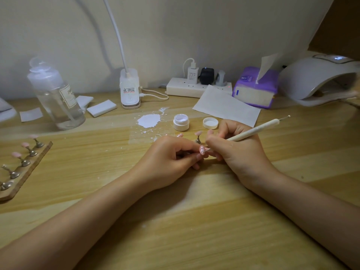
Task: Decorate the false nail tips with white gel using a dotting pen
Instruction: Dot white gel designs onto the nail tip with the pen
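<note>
Your left hand [171, 160]: forearm in from the near-left edge of the counter [175, 230], palm down at centre, fingers curled, pinching a pink false nail tip [201, 149] by its small stand; stand mostly hidden under the fingers. Tip faces up, w/ white marks on it.

Your right hand [236, 151]: forearm in from the near-right corner, heel of hand resting on counter, fingers clenched round the dotting pen [251, 132]. Pen shaft cream, slanting up-right toward the far-right; lower metal point touching the held tip, upper ball end free in air. Hands just beside each other, fingertips nearly meeting.

Items, far side of hands:
- 2nd pink tip on stand [198, 137], upright, just behind the fingers.
- White gel jar [181, 122], open; its lid [210, 123] beside it, to the right.
- White gel spill [149, 120], left of jar.

Left edge: wooden strip [25, 172] w/ a row of stands, three carrying pink tips.

Far edge: clear bottle [56, 96], power strip [196, 87], tissue pack [255, 88], nail lamp [319, 78].
</note>
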{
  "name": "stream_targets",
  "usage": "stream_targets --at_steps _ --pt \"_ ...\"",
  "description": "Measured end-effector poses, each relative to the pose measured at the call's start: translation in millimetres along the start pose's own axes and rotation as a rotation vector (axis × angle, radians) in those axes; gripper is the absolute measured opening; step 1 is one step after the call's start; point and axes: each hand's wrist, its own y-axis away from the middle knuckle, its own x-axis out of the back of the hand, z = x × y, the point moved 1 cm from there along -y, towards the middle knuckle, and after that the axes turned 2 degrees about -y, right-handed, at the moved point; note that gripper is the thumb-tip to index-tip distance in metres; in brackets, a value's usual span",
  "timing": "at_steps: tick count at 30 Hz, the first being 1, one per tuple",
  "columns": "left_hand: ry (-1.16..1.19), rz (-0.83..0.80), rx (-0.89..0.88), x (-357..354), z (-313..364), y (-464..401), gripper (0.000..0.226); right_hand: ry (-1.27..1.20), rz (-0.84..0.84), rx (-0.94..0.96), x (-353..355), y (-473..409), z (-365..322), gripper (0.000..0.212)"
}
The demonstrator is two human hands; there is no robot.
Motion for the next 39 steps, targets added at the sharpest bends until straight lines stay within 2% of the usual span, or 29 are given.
stream_targets --at_steps 4,9,13,17,32,39 --pt "0.01 -0.005 0.002 0.2 0.1 0.4 0.023 0.01 -0.013 0.012 0.2 -0.3 0.4 0.041" --pt "0.027 -0.005 0.014 -0.7 -0.1 -0.1 0.017 -0.011 -0.006 0.007 0.3 -0.9 0.9 0.041" --pt "0.023 -0.004 0.002 -0.4 0.5 0.2 0.024 -0.028 0.001 -0.009 0.1 -1.3 0.7 0.04" --pt "0.026 -0.001 0.014 -0.5 -0.9 0.2 0.017 -0.017 0.004 -0.005 -0.8 -0.3 0.6 0.041" --pt "0.018 0.002 0.015 -1.0 -1.1 0.7 0.014 0.009 0.008 -0.007 0.3 0.3 0.2 0.041" --pt "0.002 0.007 0.015 -0.4 0.5 1.0 0.021 -0.034 0.033 -0.006 0.5 0.7 0.4 0.041"
